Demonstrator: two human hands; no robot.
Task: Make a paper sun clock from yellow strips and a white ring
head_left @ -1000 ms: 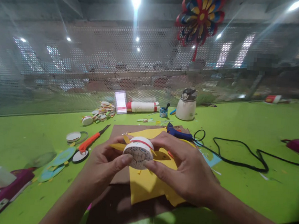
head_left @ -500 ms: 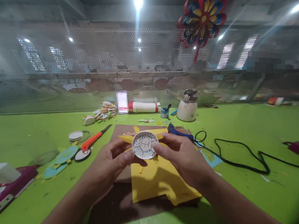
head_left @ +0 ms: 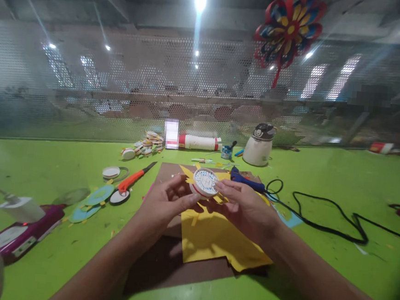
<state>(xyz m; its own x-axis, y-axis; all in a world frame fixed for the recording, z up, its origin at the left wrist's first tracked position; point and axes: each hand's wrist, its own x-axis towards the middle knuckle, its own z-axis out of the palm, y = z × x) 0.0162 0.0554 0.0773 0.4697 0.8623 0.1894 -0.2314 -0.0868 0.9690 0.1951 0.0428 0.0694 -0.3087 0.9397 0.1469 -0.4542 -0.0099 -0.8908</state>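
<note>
Between my hands is a small round white paper craft piece (head_left: 205, 183), its top patterned with dark lines and blue dots. Yellow pointed paper pieces (head_left: 186, 173) stick out around its edge, and a red line runs along its side. My left hand (head_left: 175, 196) pinches the left rim with thumb and fingers. On the right rim, my right hand (head_left: 242, 204) grips with its thumb and fingertips. Below lie a yellow sheet (head_left: 209, 243) and a brown board (head_left: 163, 267). A blue glue gun (head_left: 248, 180) rests behind my right hand.
An orange-handled knife (head_left: 131, 181) and blue paper discs (head_left: 99, 195) lie left. A purple power strip (head_left: 23, 235) with a white plug sits front left. Farther back are finished-looking round pieces (head_left: 148, 143), a white roll (head_left: 200, 143), a blue jar (head_left: 226, 152) and a white kettle-like container (head_left: 258, 147). A black cord (head_left: 332, 225) runs right.
The round piece has tipped from facing me to lying flatter, so its side now shows. Both hands still hold it. The camera view has shifted slightly left.
</note>
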